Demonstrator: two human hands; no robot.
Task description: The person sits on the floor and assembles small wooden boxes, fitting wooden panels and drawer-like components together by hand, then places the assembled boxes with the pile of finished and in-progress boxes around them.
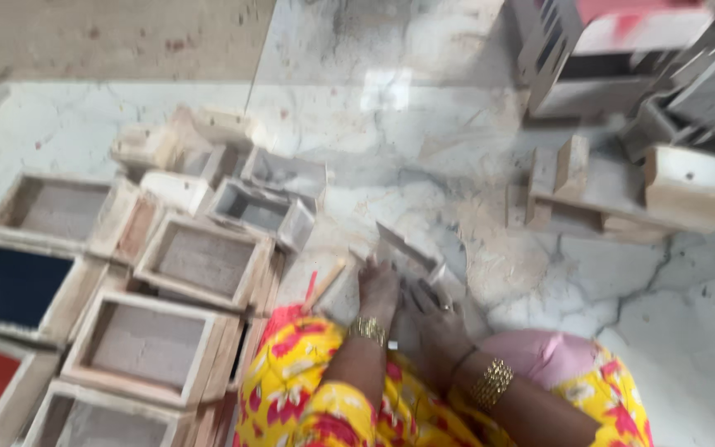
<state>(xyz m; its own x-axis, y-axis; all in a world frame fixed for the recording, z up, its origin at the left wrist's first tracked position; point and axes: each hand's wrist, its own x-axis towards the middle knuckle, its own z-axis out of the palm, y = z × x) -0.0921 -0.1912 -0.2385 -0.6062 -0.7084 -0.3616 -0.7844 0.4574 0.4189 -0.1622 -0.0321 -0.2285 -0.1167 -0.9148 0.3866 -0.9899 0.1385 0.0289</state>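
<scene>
Wooden box (407,257), small, grey inside and open at the top, lies tilted on the marble floor (688,331), just ahead of the person's knees. Both hands rest on it. The left hand (378,285) lies curled over the box's near left edge, fingers bent down. The right hand (436,319) presses flat beside it with fingers spread. The picture is blurred, so I cannot tell whether either hand truly grips the box or only steadies it. Each wrist wears a gold bangle.

Left of the box, a thin stick (324,285) with a reddish end lies on the floor, almost touching it. Further left sit many finished boxes (200,261), packed close in rows, some stacked. Beyond the box, a patch of sawdust (490,248) is spread over the floor. Far right of the box lies a loose heap of wooden parts (622,190).

Risks, as a judgement: the polished floor and the sawdust could let the tilted box slide under pressure, and the fingers on its edges could be pinched or catch a splinter. The stick lies close enough to be knocked or knelt on. An elbow swung left could topple the stacked boxes.
</scene>
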